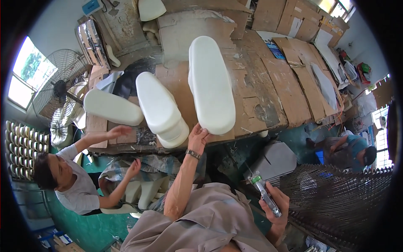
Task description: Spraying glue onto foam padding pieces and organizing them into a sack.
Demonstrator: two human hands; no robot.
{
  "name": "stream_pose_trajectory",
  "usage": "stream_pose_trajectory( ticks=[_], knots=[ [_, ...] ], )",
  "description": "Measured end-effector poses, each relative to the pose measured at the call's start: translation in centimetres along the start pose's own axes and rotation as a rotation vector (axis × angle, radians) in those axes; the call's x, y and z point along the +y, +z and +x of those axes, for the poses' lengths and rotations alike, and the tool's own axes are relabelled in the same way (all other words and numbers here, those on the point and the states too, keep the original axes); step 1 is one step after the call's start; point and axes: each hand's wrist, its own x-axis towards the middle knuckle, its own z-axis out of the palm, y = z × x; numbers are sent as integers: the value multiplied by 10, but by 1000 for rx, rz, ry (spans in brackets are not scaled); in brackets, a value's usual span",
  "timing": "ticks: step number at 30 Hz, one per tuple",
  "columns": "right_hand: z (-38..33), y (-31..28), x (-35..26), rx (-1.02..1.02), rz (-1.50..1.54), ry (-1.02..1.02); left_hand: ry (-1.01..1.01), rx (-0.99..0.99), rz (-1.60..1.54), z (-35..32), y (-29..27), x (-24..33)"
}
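My left hand is closed on the near end of a long white moulded foam piece, smooth and rounded, lying on the cardboard-covered bench. In my right hand, held low and away from the bench, is a silver hand tool with a green band and a thin tip pointing up and left; its exact kind is unclear. Left of the held piece sit a stack of white foam pieces and another white foam piece on its side.
A co-worker at the left reaches toward the bench. A large fan stands behind them. Several white pieces lie in a sack below the bench. Another fan grille is close on my right; a person bends beyond it.
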Motion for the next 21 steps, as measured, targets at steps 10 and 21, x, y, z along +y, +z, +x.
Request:
stream_pose_trajectory(
  ticks=[10, 21],
  knots=[
    [-19, -10, -3, 35, -73, 130, -15, -20, 0, 0, -4, 1],
    [-16, 4, -2, 237, -122, 180, -75, -10, -46, 15, -10, -11]
  ],
)
